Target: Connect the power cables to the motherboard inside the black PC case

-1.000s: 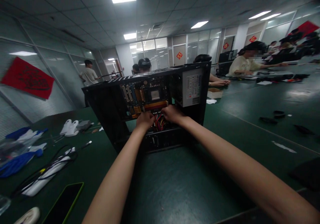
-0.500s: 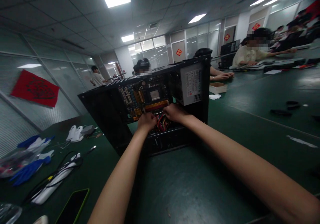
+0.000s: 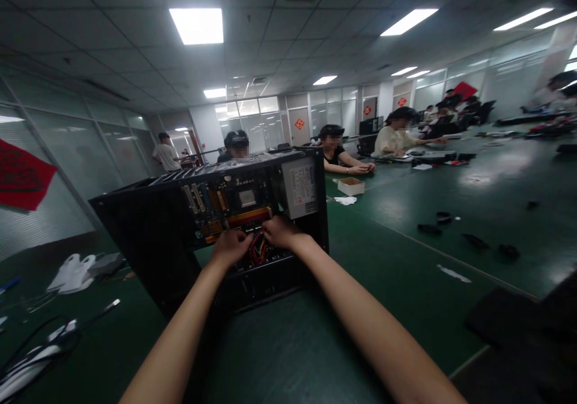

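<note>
An open black computer case (image 3: 135,235) stands on the green table, its inside facing me. The motherboard (image 3: 234,190) shows long orange and red memory slots (image 3: 250,216), with a silver power supply (image 3: 300,187) at upper right. My left hand (image 3: 231,247) is at the slots' lower left end, fingers curled together. At their right end is my right hand (image 3: 280,231), closed with knuckles toward me. What the fingertips grip, if anything, is hidden. Red and yellow cables (image 3: 258,250) lie bundled between and below both hands.
Left of the case lie a white power strip (image 3: 31,368) with black cable and a white item (image 3: 71,273). Beyond the case, a small open box (image 3: 351,186) sits near a seated person (image 3: 338,151). Several dark pieces (image 3: 429,229) lie on the right side.
The view has swung right and up, so the case appears further left and lower. Both hands stay at the memory slots, with only slight shifts of the fingers.
</note>
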A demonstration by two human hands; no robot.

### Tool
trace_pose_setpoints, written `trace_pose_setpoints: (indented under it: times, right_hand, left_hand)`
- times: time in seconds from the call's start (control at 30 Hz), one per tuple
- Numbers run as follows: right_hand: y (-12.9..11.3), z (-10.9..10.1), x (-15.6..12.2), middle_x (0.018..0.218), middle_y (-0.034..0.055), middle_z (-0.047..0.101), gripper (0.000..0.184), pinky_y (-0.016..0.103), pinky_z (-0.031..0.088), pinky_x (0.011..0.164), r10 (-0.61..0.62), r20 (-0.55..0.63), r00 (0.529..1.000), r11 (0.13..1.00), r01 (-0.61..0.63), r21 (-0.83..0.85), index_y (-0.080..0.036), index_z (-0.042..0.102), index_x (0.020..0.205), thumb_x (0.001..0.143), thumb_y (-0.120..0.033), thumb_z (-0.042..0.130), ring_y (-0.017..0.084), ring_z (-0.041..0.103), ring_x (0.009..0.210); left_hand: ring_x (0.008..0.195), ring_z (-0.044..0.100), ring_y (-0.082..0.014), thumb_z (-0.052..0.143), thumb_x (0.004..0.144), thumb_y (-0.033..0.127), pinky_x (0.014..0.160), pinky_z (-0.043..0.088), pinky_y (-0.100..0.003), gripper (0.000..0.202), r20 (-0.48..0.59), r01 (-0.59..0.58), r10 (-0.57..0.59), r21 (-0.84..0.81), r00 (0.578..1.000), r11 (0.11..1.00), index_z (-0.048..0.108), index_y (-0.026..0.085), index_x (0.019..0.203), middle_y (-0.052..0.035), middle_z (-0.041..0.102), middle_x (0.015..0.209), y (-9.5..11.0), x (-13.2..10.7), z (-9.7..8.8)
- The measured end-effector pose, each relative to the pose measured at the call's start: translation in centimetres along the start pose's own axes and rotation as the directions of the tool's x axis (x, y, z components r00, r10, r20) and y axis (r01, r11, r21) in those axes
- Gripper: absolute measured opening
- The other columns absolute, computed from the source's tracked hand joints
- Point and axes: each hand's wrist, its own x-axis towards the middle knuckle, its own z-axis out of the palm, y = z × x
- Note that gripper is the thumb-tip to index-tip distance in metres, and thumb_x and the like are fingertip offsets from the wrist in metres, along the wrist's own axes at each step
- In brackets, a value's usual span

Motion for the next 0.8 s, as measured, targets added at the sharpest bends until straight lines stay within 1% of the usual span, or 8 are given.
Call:
trace_pose_setpoints:
  times: [0.1, 0.2, 0.4, 0.53, 0.6, 0.67, 0.73, 0.8]
  right_hand:
    - [0.16, -0.03, -0.13, 0.110, 0.0139, 0.074, 0.032, 0.028, 0.048, 0.079, -0.020, -0.001, 1.000, 0.999, 0.020, 0.039, -0.016, 0.074, 0.110, 0.098, -0.027, 0.047, 0.023, 0.071, 0.101]
    - [0.29, -0.02, -0.13, 0.111, 0.0113, 0.075, 0.030, 0.027, 0.047, 0.078, -0.048, 0.000, 0.999, 0.995, 0.048, 0.085, -0.018, 0.074, 0.111, 0.097, -0.029, 0.050, 0.023, 0.070, 0.102]
    - [0.23, -0.31, -0.24, 0.107, 0.0101, 0.076, 0.029, 0.025, 0.045, 0.074, -0.071, 0.015, 0.997, 0.996, 0.070, 0.062, -0.019, 0.075, 0.107, 0.097, -0.028, 0.050, 0.022, 0.070, 0.101]
    - [0.07, -0.60, -0.43, 0.108, 0.0108, 0.076, 0.029, 0.025, 0.044, 0.073, -0.067, 0.018, 0.998, 0.996, 0.066, 0.054, -0.018, 0.075, 0.108, 0.096, -0.028, 0.050, 0.022, 0.070, 0.098]
    - [0.05, -0.56, -0.52, 0.105, 0.0109, 0.076, 0.029, 0.025, 0.043, 0.071, -0.075, 0.009, 0.997, 0.996, 0.074, 0.053, -0.018, 0.076, 0.105, 0.096, -0.028, 0.050, 0.021, 0.070, 0.096]
    - [0.13, -0.37, -0.55, 0.103, 0.0097, 0.077, 0.029, 0.025, 0.041, 0.069, -0.089, 0.013, 0.996, 0.993, 0.088, 0.074, -0.018, 0.076, 0.103, 0.096, -0.028, 0.050, 0.020, 0.070, 0.093]
    - [0.30, -0.12, -0.53, 0.104, 0.0080, 0.077, 0.028, 0.024, 0.040, 0.068, -0.105, 0.012, 0.994, 0.990, 0.104, 0.100, -0.018, 0.075, 0.104, 0.095, -0.026, 0.051, 0.018, 0.070, 0.092]
    - [0.45, 0.06, -0.48, 0.101, 0.0074, 0.077, 0.027, 0.024, 0.037, 0.065, -0.118, 0.009, 0.993, 0.988, 0.116, 0.103, -0.018, 0.076, 0.103, 0.095, -0.028, 0.052, 0.017, 0.069, 0.089]
  left_hand:
    - [0.081, 0.070, -0.0206, 0.047, 0.093, 0.046, 0.064, 0.040, -0.026, 0.041, -0.003, 0.005, -0.005, 0.018, 1.000, 1.000, 0.079, 0.021, 0.086, -0.0062, 0.076, 0.083, 0.14, 0.02, -0.16]
    - [0.084, 0.070, -0.0218, 0.049, 0.092, 0.044, 0.065, 0.041, -0.027, 0.038, -0.010, 0.030, -0.030, 0.025, 1.000, 0.999, 0.079, 0.022, 0.087, -0.0062, 0.076, 0.086, 0.17, 0.13, -0.17]
    - [0.089, 0.071, -0.0240, 0.051, 0.090, 0.047, 0.065, 0.042, -0.028, 0.035, 0.001, 0.080, -0.080, 0.048, 0.997, 0.996, 0.079, 0.026, 0.088, -0.0062, 0.077, 0.088, 0.30, 0.12, -0.11]
    - [0.091, 0.070, -0.0251, 0.052, 0.088, 0.049, 0.066, 0.042, -0.028, 0.035, -0.022, 0.114, -0.113, 0.069, 0.993, 0.991, 0.079, 0.028, 0.088, -0.0061, 0.077, 0.089, 0.26, 0.19, -0.05]
    - [0.088, 0.070, -0.0235, 0.053, 0.087, 0.049, 0.065, 0.042, -0.027, 0.034, -0.018, 0.109, -0.108, 0.061, 0.994, 0.992, 0.079, 0.028, 0.088, -0.0054, 0.076, 0.088, 0.10, 0.16, -0.03]
    - [0.085, 0.070, -0.0221, 0.059, 0.082, 0.050, 0.064, 0.041, -0.026, 0.030, 0.019, 0.094, -0.095, 0.054, 0.995, 0.994, 0.079, 0.029, 0.087, -0.0040, 0.076, 0.085, -0.08, 0.05, 0.02]
    - [0.083, 0.070, -0.0220, 0.066, 0.075, 0.050, 0.063, 0.042, -0.026, 0.025, 0.056, 0.061, -0.064, 0.058, 0.996, 0.996, 0.078, 0.029, 0.084, -0.0029, 0.075, 0.084, -0.17, -0.08, 0.09]
    - [0.082, 0.070, -0.0230, 0.068, 0.073, 0.049, 0.064, 0.042, -0.027, 0.023, 0.060, 0.045, -0.049, 0.074, 0.997, 0.996, 0.078, 0.030, 0.081, -0.0030, 0.075, 0.085, -0.13, -0.19, 0.15]
